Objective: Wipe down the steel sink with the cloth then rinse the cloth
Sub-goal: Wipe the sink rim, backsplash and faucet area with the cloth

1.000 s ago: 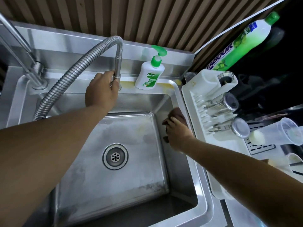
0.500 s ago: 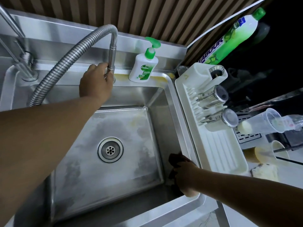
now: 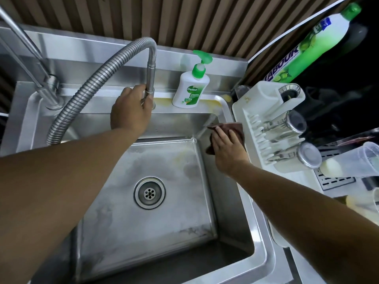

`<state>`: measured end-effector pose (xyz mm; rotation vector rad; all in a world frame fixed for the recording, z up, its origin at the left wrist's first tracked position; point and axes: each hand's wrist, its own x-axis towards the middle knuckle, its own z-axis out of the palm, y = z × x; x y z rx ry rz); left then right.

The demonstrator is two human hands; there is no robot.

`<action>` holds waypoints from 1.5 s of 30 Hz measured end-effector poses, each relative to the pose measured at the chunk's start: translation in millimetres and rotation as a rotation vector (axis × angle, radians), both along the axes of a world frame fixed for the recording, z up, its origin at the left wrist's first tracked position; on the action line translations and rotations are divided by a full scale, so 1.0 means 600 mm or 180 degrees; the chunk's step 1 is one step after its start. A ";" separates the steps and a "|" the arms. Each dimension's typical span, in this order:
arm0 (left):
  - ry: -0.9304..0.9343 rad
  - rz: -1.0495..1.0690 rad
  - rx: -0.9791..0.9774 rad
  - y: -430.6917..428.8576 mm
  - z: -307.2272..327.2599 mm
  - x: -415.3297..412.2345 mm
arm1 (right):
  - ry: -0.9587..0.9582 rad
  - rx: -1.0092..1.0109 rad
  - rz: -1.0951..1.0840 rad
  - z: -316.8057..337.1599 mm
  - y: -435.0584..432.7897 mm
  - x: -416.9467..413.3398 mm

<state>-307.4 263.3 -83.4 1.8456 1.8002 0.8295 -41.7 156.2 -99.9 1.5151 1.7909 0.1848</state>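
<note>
The right hand (image 3: 227,148) lies flat, fingers straight and spread, pressing the brown cloth (image 3: 232,128) against the right-hand wall of the steel sink (image 3: 127,222), close to the back right corner and just under the rim. The cloth looks thin, soft and limp, bunched in loose folds that stick out above the fingertips and below the heel of the palm. It should weigh very little and take whatever shape the palm gives it (wet, it will likely cling to the steel and drag a bit). A flat palm suits the walls. For rinsing it probably wants gathering at the middle into a fist, so that no corner trails away. The left hand (image 3: 131,111) is curled round the lower end of the flexible spout (image 3: 151,64), a ribbed metal hose that arches up and over into a smooth straight nozzle. A pale streak slants towards the corner near the cloth and may be running water, though I cannot tell for sure. The basin is brushed steel, square with rounded corners. Its floor is dulled by cloudy smears and a dark patch near the front edge, and a round perforated drain (image 3: 149,193) sits in the middle. Wet steel will be slick, so the cloth should slide easily. A glossy white soap bottle (image 3: 190,89) with a green pump stands on the back ledge. A white plastic dish rack (image 3: 258,95) sits just beside the right rim.
</note>
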 end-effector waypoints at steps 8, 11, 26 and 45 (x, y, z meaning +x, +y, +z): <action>-0.0026 0.0040 0.0055 0.002 0.000 0.002 | 0.1528 0.1234 -0.1059 -0.047 0.039 0.013; 0.0004 0.0025 0.0092 0.003 -0.004 0.002 | 0.1584 0.1265 -0.1085 -0.048 0.073 0.017; -0.0080 0.0064 0.0086 0.007 -0.008 0.004 | 0.1569 0.1185 -0.1252 -0.036 0.091 0.003; -0.0186 -0.0158 0.0831 -0.076 0.072 0.077 | 0.2066 0.1465 -0.1613 -0.044 0.125 -0.014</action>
